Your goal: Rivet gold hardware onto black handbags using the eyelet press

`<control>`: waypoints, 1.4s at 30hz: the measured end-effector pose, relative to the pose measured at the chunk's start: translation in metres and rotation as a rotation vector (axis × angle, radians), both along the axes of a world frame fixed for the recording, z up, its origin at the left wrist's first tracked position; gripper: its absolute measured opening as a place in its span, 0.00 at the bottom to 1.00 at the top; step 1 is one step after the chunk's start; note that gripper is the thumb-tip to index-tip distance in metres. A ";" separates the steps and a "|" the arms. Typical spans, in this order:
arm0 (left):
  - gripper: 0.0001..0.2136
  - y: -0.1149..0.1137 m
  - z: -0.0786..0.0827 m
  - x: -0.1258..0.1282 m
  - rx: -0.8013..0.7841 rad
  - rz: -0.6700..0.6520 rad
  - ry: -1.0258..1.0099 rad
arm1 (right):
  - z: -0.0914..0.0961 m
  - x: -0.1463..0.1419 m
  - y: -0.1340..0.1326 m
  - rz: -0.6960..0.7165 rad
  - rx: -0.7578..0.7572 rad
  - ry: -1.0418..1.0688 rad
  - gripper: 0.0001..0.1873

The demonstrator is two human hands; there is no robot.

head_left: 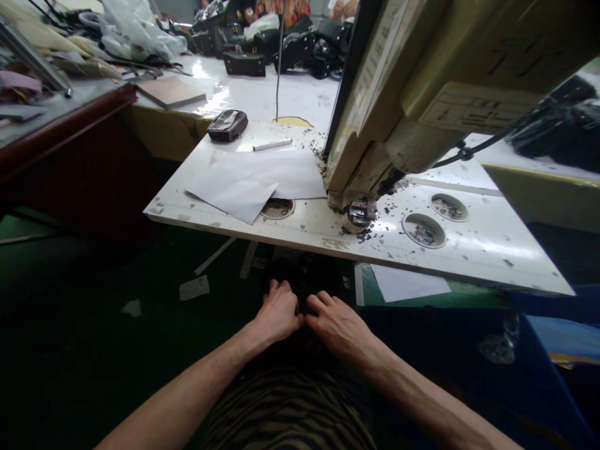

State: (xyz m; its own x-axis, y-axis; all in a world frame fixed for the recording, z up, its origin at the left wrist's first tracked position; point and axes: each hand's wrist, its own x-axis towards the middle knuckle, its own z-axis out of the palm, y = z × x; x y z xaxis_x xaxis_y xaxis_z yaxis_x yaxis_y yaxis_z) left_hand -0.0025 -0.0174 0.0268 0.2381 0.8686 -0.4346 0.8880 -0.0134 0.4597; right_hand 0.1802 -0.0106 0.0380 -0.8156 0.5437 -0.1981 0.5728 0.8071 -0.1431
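Note:
Below the front edge of the white worktable (497, 250), my left hand (280, 312) and my right hand (338, 325) are close together over my lap. Both have curled fingers, the thumbs almost meeting. Something dark lies under and between them, too dim to name, and whatever the fingers grip is hidden. Above and to the right stands a beige machine (398, 125), its arm reaching down to a small metal head (360, 212) at the table's front. Small black scraps are scattered around that head.
White paper sheets (239, 187), a white pen (272, 144) and a dark zipped case (227, 125) lie on the table. Two round recesses (424, 231) hold small metal parts. Black bags (244, 64) are piled behind; parts of other people show there. Scraps lie on the dark floor.

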 end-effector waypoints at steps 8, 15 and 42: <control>0.09 -0.007 0.009 0.006 -0.003 -0.009 0.061 | -0.005 0.002 0.008 0.245 0.073 0.026 0.01; 0.10 -0.017 0.000 -0.003 0.043 -0.063 0.051 | -0.010 -0.005 -0.002 0.326 0.095 0.021 0.03; 0.11 -0.010 -0.015 -0.076 0.193 -0.034 0.169 | -0.004 0.081 -0.052 -0.196 -0.050 0.349 0.14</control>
State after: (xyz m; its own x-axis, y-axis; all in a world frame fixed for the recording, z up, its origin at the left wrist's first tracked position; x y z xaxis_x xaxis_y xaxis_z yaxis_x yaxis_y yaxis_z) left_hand -0.0781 -0.0270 0.0115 0.2068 0.9319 -0.2979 0.9495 -0.1178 0.2907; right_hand 0.2608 -0.0626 0.0345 -0.7206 0.6921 0.0421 0.6251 0.6747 -0.3925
